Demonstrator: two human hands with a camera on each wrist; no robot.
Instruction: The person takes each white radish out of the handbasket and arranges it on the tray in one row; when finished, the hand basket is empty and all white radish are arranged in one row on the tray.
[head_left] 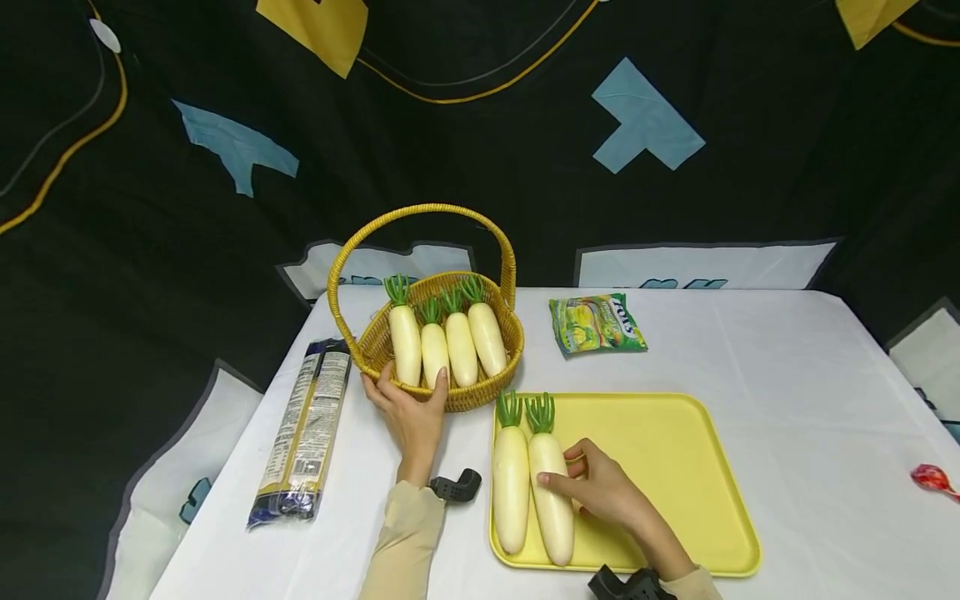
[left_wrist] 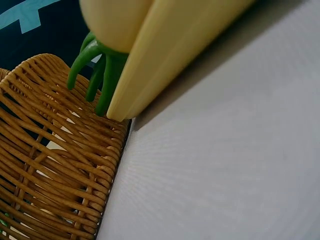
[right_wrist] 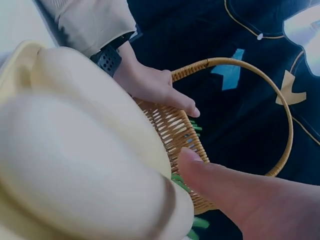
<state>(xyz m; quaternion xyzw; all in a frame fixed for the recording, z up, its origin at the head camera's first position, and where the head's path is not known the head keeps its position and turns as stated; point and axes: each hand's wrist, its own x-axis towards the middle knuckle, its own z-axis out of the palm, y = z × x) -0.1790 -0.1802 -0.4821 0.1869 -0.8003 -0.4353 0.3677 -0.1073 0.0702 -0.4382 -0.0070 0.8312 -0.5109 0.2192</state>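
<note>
My left hand (head_left: 415,422) grips the front rim of a yellow wicker basket (head_left: 468,398), thumb over the rim at one side and fingers at the other. Several white radishes (head_left: 459,350) with green tops lie side by side in the basket. On the yellow tray (head_left: 645,483), two more radishes lie along the left side. My right hand (head_left: 600,487) holds the right-hand radish (head_left: 553,508), thumb across its upper face and fingers curled at its right side. The left-hand radish (head_left: 511,492) lies right beside it. In the right wrist view, the radishes fill the lower left, near my thumb (right_wrist: 200,170).
A long dark-blue and gold plastic package (head_left: 303,433) lies left of the basket. Behind the tray is a green candy bag (head_left: 597,324). A red wrapped lollipop (head_left: 932,477) lies at the far right of the white-covered table (head_left: 810,400). A black curtain (head_left: 480,158) hangs behind.
</note>
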